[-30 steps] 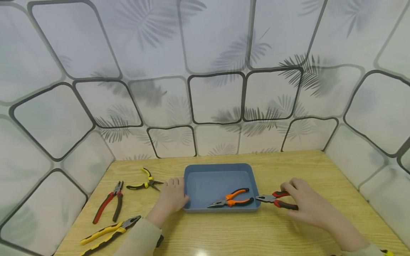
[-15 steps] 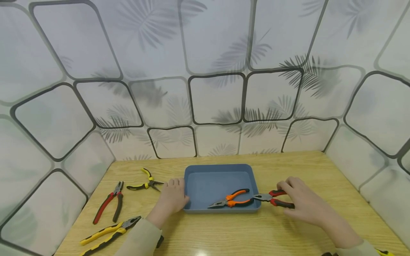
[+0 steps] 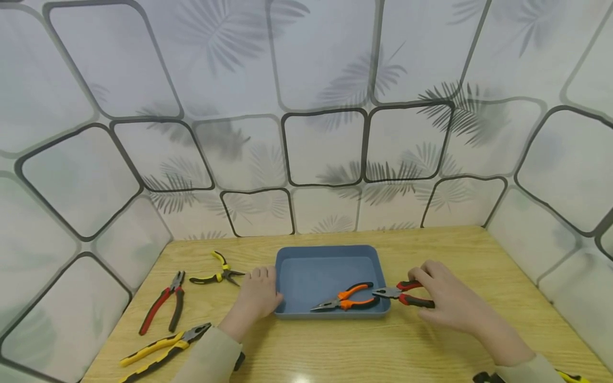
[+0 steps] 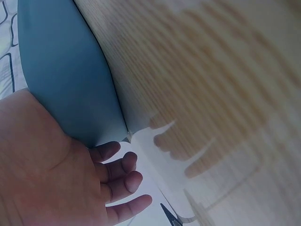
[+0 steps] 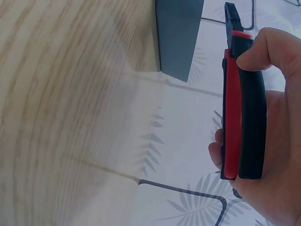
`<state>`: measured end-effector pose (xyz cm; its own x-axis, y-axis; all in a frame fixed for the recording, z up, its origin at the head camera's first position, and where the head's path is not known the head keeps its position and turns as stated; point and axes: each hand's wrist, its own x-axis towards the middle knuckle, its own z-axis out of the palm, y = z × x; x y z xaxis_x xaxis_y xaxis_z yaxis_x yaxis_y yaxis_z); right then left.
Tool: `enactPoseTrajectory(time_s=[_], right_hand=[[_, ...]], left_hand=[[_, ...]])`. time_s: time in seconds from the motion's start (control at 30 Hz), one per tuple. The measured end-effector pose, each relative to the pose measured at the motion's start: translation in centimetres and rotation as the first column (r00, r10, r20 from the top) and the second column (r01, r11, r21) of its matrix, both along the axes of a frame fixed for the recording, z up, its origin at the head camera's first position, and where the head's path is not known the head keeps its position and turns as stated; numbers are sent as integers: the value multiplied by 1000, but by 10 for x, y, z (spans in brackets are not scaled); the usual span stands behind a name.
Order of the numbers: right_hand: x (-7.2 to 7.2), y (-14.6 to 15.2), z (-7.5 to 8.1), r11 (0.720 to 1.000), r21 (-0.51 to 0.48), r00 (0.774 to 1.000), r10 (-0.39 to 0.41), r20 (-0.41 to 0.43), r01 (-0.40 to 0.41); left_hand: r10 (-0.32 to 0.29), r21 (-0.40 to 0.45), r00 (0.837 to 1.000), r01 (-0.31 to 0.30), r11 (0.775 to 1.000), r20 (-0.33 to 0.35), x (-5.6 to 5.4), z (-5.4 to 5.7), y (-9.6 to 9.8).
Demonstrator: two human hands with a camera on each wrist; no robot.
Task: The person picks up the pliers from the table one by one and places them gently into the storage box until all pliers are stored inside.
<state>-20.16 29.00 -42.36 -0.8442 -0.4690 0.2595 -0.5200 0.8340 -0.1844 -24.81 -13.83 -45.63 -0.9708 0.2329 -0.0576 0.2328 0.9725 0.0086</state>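
My left hand (image 3: 258, 293) rests against the left side of a blue tray (image 3: 316, 274). In the left wrist view the palm (image 4: 42, 165) faces the tray's outer wall (image 4: 70, 70), fingers loosely bent. My right hand (image 3: 445, 299) holds a pair of pliers (image 3: 394, 293) by its red and black handles. Their metal nose points left and overlaps the tray's right rim. The right wrist view shows the thumb (image 5: 251, 59) pressing one handle (image 5: 254, 127), with fingertips behind the other. Orange-handled long-nose pliers (image 3: 346, 303) lie inside the tray, near its front right.
On the table's left lie red and black pliers (image 3: 178, 295), small yellow and black pliers (image 3: 224, 274) and larger yellow and black pliers (image 3: 179, 340). Something yellow (image 3: 572, 376) shows by the right sleeve. Patterned walls (image 3: 323, 149) stand behind and at both sides.
My right hand has moved left with the pliers, bringing their nose from the tray's right rim to over the tray. The left hand has stayed where it was.
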Motion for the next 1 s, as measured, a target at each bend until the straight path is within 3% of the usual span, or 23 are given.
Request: enactPoseTrajectory(time_s=[0.67,1.0], right_hand=[[-11,-10,-2,999,-24,999,29,20,-28],[-16,-16,-3,998,-23,998,55,35,-54]], left_hand=[[-1,-16,1000,1,1000,-4,-2,-1,0],[6,-19,1000,-6,1000,25,-2,0,1]])
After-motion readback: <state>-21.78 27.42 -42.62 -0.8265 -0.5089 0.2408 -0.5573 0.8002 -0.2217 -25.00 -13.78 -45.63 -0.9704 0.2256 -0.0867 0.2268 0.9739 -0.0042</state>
